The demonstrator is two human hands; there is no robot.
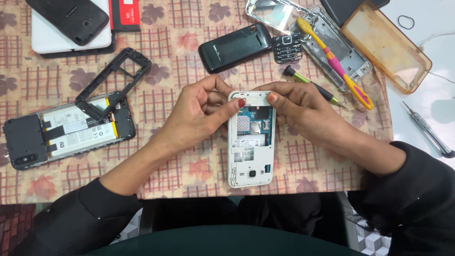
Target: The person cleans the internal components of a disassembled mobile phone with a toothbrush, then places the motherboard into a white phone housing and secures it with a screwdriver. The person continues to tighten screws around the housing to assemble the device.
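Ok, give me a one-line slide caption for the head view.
Both hands, left hand and right hand, pinch the top of an opened white phone on a patterned tablecloth among dismantled phones.

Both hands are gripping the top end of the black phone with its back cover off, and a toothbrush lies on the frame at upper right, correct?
Not quite: the phone held by the left hand and right hand is white, as the head view shows. The toothbrush does lie on the frame at upper right.

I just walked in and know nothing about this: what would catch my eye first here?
At centre, the left hand and right hand hold an opened white phone, its circuit board bared. Left of them lies a bigger opened black phone showing its battery. At upper right, a yellow-and-pink toothbrush rests across a metal phone frame.
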